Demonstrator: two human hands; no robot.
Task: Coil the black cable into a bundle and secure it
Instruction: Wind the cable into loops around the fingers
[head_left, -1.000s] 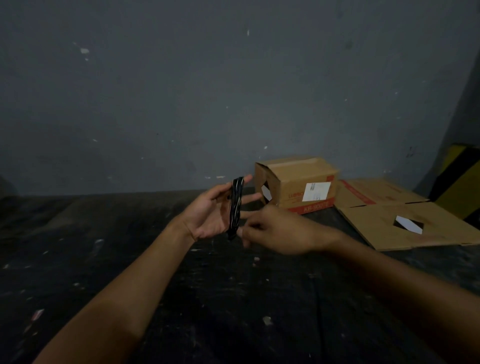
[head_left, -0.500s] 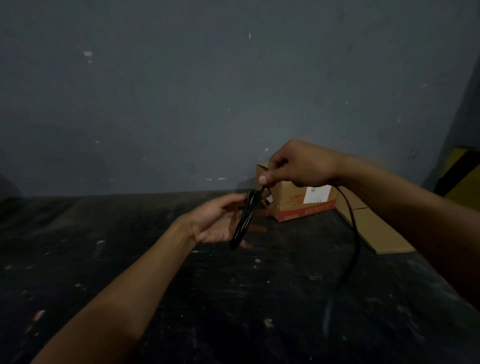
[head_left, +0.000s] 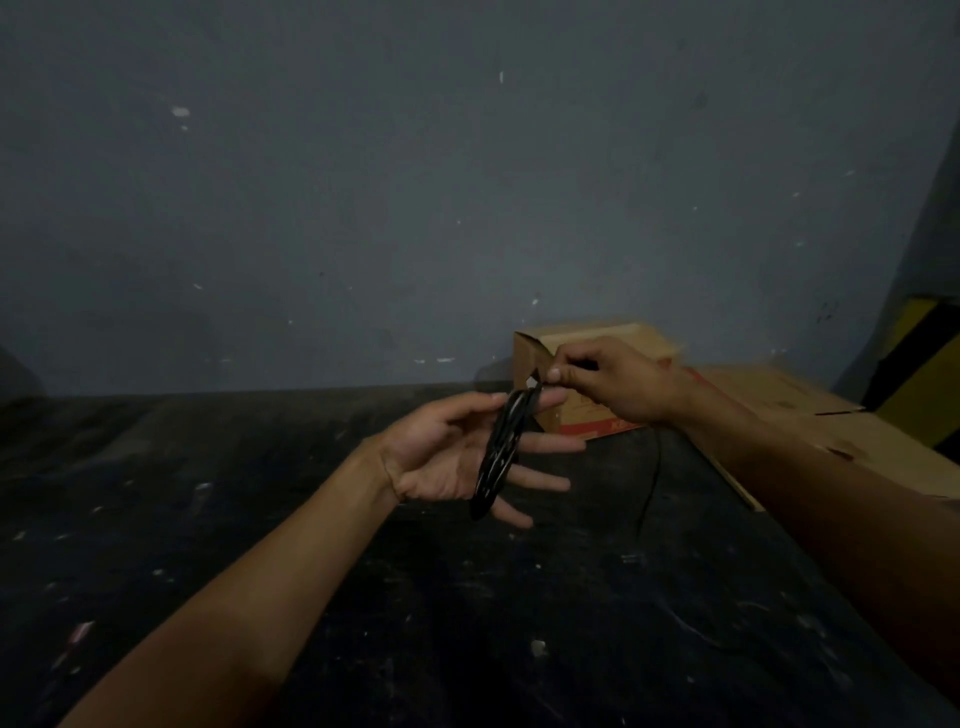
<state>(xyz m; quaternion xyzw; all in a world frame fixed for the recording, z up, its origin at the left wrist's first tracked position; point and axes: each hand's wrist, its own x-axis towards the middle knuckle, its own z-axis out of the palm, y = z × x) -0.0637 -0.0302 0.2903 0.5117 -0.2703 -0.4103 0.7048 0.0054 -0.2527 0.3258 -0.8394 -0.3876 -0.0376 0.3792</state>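
Observation:
The black cable (head_left: 498, 457) is wound in several loops around my left hand (head_left: 447, 457), which is held palm up with fingers spread above the dark table. My right hand (head_left: 618, 384) pinches the free strand of the cable at the top of the coil, just above my left fingertips. A thin loose length of the same cable (head_left: 652, 483) hangs down from under my right hand toward the table.
A small cardboard box (head_left: 582, 345) stands at the back against the grey wall, partly behind my right hand. Flattened cardboard (head_left: 841, 421) lies to its right. A yellow and black post (head_left: 924, 364) is at the far right. The dark table (head_left: 208, 519) is speckled with debris.
My right hand went up with the free strand from below the coil, then came down to the top of the coil, laying on another loop. The hanging length has shortened.

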